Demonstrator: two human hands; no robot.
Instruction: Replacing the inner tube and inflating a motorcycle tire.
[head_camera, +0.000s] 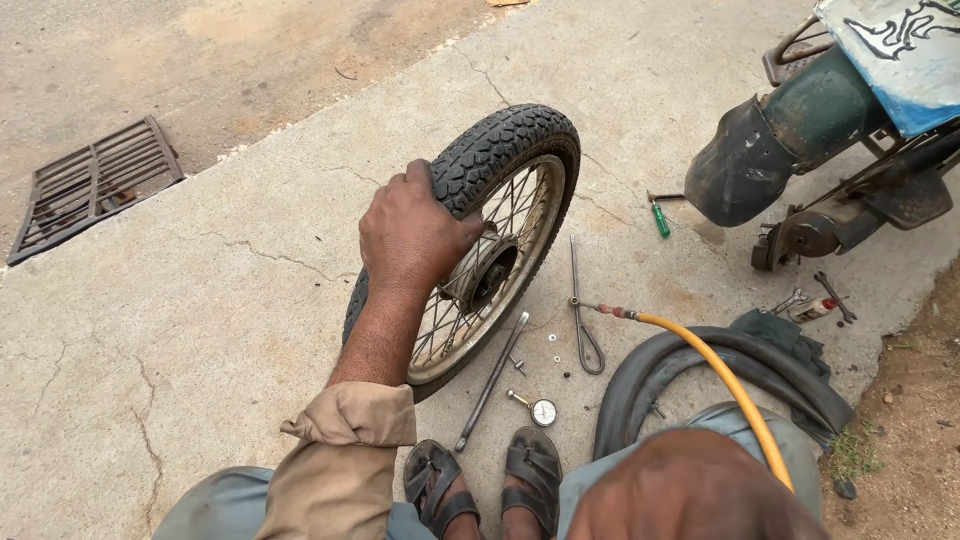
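Note:
A spoked motorcycle wheel (505, 240) with a knobbly black tyre stands upright on the concrete in front of me. My left hand (412, 235) is closed over the top of the tyre and holds it up. My right hand (690, 490) is low at the bottom right, close to the camera and blurred. A yellow air hose (720, 375) with a metal nozzle runs from the ground up past that hand; whether the hand grips it is not visible. A black inner tube (640, 385) lies curled beside the hose.
A long axle rod (490, 382), a round pressure gauge (543, 411), a thin looped metal tool (584, 330) and small nuts lie near my sandalled feet (490, 480). A green-handled screwdriver (660, 218) and spanners (832, 296) lie by the motorcycle (800, 130). A drain grate (95, 185) sits far left.

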